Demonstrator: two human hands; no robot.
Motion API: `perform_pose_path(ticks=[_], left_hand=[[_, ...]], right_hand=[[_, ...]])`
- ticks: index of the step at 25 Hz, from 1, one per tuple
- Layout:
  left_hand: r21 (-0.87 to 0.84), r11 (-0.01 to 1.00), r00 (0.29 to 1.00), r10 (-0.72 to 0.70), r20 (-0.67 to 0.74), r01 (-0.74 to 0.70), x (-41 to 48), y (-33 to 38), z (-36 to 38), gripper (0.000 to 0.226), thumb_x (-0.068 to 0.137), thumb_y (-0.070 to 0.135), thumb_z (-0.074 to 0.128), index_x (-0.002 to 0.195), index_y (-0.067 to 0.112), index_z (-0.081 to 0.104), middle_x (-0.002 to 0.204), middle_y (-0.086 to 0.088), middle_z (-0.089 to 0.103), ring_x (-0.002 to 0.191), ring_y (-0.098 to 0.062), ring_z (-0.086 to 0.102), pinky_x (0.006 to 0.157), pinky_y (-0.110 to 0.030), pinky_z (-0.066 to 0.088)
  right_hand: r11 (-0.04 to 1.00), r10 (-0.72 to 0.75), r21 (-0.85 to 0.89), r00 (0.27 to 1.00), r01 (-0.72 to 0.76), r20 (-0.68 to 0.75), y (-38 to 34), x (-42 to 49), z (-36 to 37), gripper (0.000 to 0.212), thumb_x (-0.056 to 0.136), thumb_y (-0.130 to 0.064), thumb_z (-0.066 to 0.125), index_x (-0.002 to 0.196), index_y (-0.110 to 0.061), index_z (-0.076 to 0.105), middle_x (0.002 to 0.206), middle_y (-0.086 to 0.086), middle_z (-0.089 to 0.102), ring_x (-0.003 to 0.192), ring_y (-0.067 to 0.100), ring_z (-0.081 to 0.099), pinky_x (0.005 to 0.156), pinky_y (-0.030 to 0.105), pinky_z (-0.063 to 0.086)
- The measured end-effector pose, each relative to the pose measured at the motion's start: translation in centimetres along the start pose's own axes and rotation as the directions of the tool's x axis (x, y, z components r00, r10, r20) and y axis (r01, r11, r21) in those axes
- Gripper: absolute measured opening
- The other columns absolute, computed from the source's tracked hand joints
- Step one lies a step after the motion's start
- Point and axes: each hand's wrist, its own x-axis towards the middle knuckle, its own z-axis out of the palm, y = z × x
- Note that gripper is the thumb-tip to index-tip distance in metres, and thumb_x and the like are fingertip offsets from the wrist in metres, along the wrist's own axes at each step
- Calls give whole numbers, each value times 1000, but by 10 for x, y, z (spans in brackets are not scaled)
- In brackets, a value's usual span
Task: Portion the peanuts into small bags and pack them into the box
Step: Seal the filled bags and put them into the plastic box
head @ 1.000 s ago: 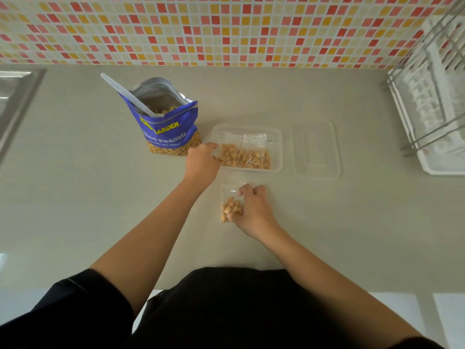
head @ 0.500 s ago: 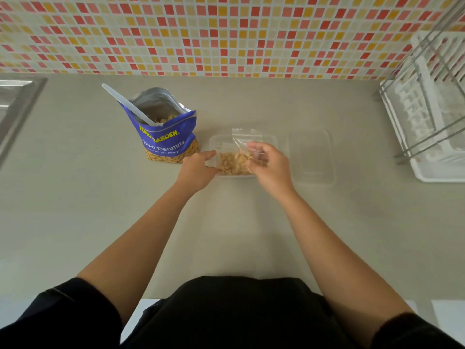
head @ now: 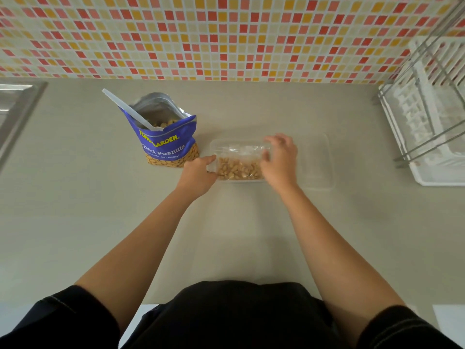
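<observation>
Bags sitting in the box
Left hand is gripping its left end, right hand is hovering spread over its right.

free: near counter | obstacles: peanut bag left of box, lid right

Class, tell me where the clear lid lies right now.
In the head view the clear lid lies flat on the counter, right of centre, directly right of the clear box and the right hand, with the white dish rack farther right.
</observation>
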Motion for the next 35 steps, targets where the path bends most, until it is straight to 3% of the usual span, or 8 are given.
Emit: perform_pose_path(ticks=[6,10,15,19,22,25,29,35], left_hand=[[-16,1000,1000,11,-12,-11,-5,2,0,52,83,7,53,133,17,48,115,-16,65,99,-26,62,86,-24,42],[-24,999,999,21,-27,-22,-5,4,1,50,83,6,53,133,15,49,123,-14,61,99,-26,62,88,-24,43],[43,993,989,116,-94,-112,-8,1,3,41,85,7,55,126,9,55,126,-16,59,105,-32,60,96,-33,44],[105,933,854,358,-376,-345,-15,17,0,25,86,9,55,109,1,64,111,-19,63,99,-36,59,88,-39,50],[-157,922,892,284,-351,-355,-23,47,-6,35,95,25,46,125,8,54,115,-6,62,103,-16,59,85,-21,46],[-371,892,947,161,-276,-260,-22,54,-4,39,96,31,44,130,15,50,119,-1,64,104,-11,60,88,-21,45],[-398,910,947,-20,-321,-116,-14,28,5,28,91,18,51,117,11,59,103,-4,67,96,-20,62,84,-27,48],[-298,954,951,-123,-284,35,0,3,20,37,86,8,53,122,5,54,126,-14,55,117,-29,52,101,-36,41]], right_hand=[[660,725,-329,687,-675,45,69,13,-40,82,82,-21,65,144,-15,12,149,25,15,136,41,21,111,43,24],[701,667,-294,743,-650,-52,73,8,-41,88,67,-29,79,135,-13,25,137,19,30,128,35,33,101,44,31],[911,399,258,843,-321,-362,70,8,-57,51,77,1,63,125,-3,45,122,19,49,91,19,57,85,22,42],[744,420,664,718,78,-555,51,7,-76,38,87,-13,58,123,-10,45,77,-2,62,61,-1,54,67,18,47],[600,369,797,861,68,-351,28,9,-72,23,92,-13,54,113,-20,48,84,-4,66,55,0,57,54,14,44],[632,308,771,938,-76,-160,17,8,-48,21,93,-12,53,114,-15,52,86,-1,66,56,-3,58,54,11,44],[675,310,707,951,-209,-15,19,8,-21,37,91,-5,52,128,-3,51,117,2,58,106,8,57,96,18,44],[931,238,270,969,-246,66,26,13,4,42,92,-16,52,133,-6,47,139,12,48,129,21,45,104,19,26]])
